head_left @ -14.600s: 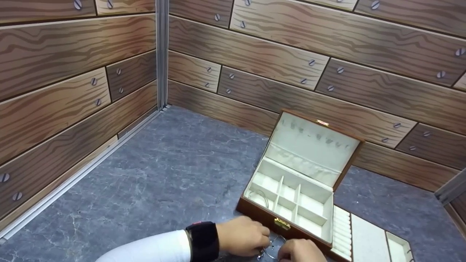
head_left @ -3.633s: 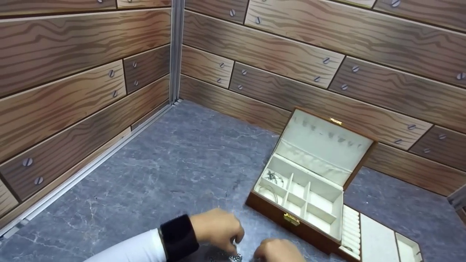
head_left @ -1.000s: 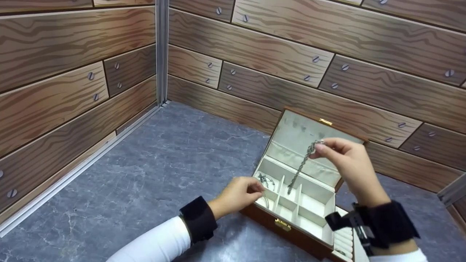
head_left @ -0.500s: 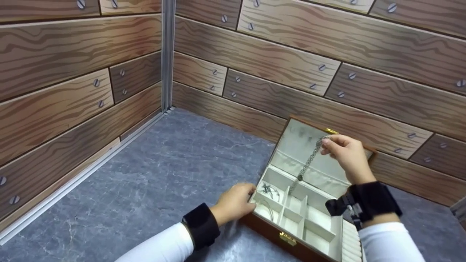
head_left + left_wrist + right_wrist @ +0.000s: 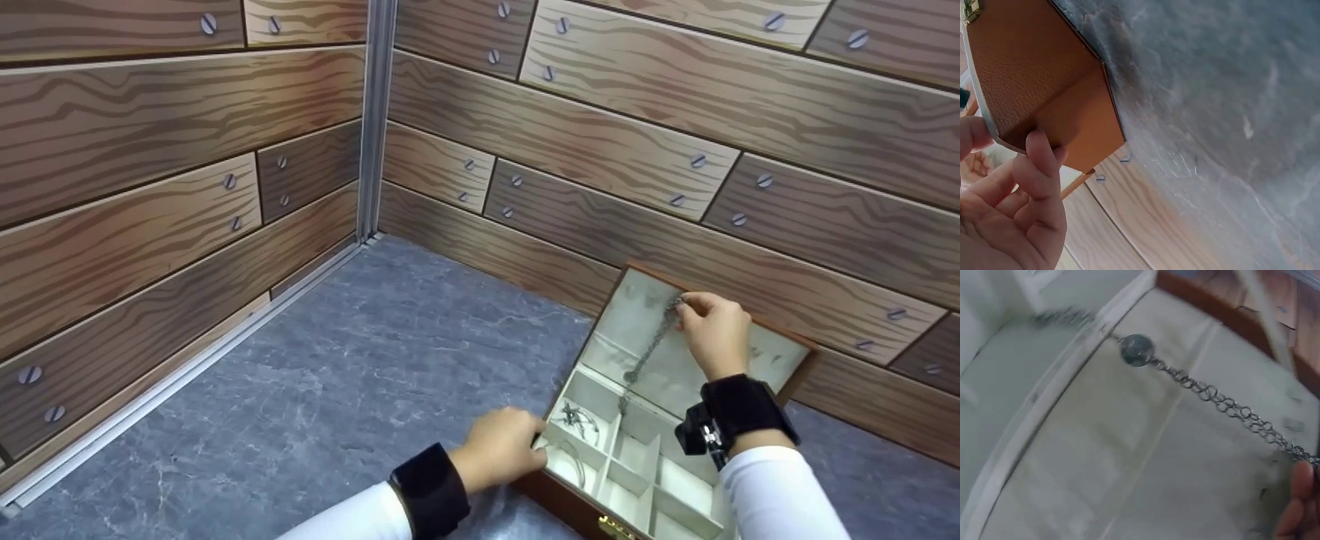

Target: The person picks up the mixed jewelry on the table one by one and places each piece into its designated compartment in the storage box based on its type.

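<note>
A brown jewelry box (image 5: 551,504) with a cream lining stands with its lid (image 5: 626,315) raised. My left hand (image 5: 501,446) grips the rim at its front left corner; in the left wrist view the curled fingers (image 5: 1041,154) press the brown outer wall. High in front of the lid, my right hand (image 5: 716,337) pinches one end of a silver chain necklace (image 5: 651,349). The chain hangs slantwise, its lower end over the back middle compartment. A round dark pendant (image 5: 1137,350) shows partway along it in the right wrist view.
A bracelet with dark star-like shapes (image 5: 574,415) lies in the back left compartment, and a thin bangle (image 5: 576,466) in the front left one. Wood-patterned walls (image 5: 555,240) close off the grey marbled tabletop (image 5: 420,337) behind and at the left.
A second ago my left hand was over the left rim; now it grips the corner. My right hand has lifted the necklace from the tabletop to the lid's upper edge. The view has shifted.
</note>
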Motion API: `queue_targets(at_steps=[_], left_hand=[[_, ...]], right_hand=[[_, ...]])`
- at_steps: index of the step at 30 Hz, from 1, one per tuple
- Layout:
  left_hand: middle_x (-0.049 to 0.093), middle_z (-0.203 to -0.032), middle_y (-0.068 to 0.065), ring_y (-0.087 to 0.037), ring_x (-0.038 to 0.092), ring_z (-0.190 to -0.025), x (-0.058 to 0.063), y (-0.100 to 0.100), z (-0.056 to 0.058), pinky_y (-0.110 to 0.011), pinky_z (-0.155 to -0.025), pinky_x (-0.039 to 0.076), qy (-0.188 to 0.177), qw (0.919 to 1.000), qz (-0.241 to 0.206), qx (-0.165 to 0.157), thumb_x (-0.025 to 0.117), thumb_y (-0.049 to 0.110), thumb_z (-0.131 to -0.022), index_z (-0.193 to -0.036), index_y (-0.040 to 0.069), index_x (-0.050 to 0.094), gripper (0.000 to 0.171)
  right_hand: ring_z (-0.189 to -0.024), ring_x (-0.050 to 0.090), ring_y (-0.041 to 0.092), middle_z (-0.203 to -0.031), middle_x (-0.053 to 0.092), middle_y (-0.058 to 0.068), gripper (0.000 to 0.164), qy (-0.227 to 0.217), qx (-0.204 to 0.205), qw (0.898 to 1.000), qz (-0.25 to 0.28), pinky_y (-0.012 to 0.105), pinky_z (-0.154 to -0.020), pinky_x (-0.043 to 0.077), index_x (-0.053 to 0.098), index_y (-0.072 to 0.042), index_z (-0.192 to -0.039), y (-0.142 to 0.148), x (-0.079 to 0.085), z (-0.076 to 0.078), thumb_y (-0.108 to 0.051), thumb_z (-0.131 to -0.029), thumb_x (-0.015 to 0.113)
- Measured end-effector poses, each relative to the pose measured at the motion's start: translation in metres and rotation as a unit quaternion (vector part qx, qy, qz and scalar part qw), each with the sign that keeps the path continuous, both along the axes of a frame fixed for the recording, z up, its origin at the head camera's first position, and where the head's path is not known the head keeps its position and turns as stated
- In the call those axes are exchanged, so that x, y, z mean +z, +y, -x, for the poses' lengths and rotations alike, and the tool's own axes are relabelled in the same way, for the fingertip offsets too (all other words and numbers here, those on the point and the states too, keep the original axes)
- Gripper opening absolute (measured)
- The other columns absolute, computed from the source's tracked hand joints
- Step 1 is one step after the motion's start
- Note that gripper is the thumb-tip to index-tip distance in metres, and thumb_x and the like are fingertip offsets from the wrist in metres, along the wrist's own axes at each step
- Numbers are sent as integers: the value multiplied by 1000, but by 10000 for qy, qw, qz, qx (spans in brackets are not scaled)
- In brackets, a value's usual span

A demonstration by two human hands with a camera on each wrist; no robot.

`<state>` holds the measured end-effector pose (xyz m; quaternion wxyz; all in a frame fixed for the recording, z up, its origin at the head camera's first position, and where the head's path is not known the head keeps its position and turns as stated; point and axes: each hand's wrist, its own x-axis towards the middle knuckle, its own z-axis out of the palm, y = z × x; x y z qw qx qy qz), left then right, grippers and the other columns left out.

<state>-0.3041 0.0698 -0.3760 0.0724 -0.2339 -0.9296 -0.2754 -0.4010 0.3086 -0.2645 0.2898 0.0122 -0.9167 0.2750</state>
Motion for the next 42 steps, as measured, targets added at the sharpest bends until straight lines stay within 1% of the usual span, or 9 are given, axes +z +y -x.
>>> queue_targets(at_steps=[4,6,12,16,22,24,27,32,42], left_hand=[[65,-68,0,-11,48,-53,2,0,-1,-22,-43,32,49,9999,96,-26,63,18,-72,-69,13,63,5],[64,-67,1,-11,48,-53,2,0,-2,-22,-43,32,56,9999,113,-26,64,18,-72,-68,13,63,6],[64,-67,1,-11,50,-53,1,0,-1,-22,-43,33,74,9998,165,-28,64,19,-73,-67,14,62,8],[65,-67,1,-11,50,-53,1,2,-1,-22,-42,33,93,9997,207,-58,64,19,-73,-66,14,62,8],[67,-70,1,-11,50,-54,0,3,-2,-22,-42,33,206,9994,251,-82,64,19,-73,-83,16,70,13],[65,-67,2,-10,48,-53,0,3,-1,-22,-42,32,215,9995,233,-62,63,19,-73,-84,17,70,14],[60,-61,3,-9,43,-51,0,1,0,-22,-41,31,167,9997,186,-20,64,21,-74,-83,17,70,12],[57,-58,4,-8,42,-50,1,-2,0,-21,-41,30,136,9997,200,28,63,25,-78,-80,17,69,10],[61,-62,2,-12,51,-53,0,1,-1,-22,-42,31,233,9995,225,-24,63,26,-79,-69,15,63,14]], right_hand=[[-75,66,36,-88,69,23,18,890,-176,9929,-767,44,-67,51,69,3,-95,-1,-9,3,-3,-84,56],[-82,64,41,-90,68,24,17,1195,-130,9878,-985,49,-71,49,68,4,-94,-1,-12,4,-2,-83,57],[-65,61,41,-76,66,24,7,2009,181,9652,-1666,50,-59,47,62,5,-86,5,-21,6,3,-79,63],[-64,61,38,-73,66,22,4,2256,261,9499,-2148,49,-57,47,63,4,-82,8,-21,7,3,-78,64],[-62,60,34,-74,62,17,11,2606,582,9112,-3138,45,-50,47,66,5,-82,18,-22,11,9,-74,60],[-62,59,33,-76,62,16,11,2616,664,9041,-3313,44,-50,47,67,4,-83,21,-23,13,8,-75,60],[-65,60,33,-79,62,16,12,2484,729,9046,-3385,44,-53,48,68,4,-86,24,-26,13,5,-77,61],[-66,62,33,-83,65,15,12,2192,729,9182,-3219,44,-54,50,69,2,-90,23,-26,10,0,-78,64],[-61,63,31,-85,67,15,13,1806,529,9415,-2795,44,-52,48,70,0,-90,20,-27,2,-6,-79,67]])
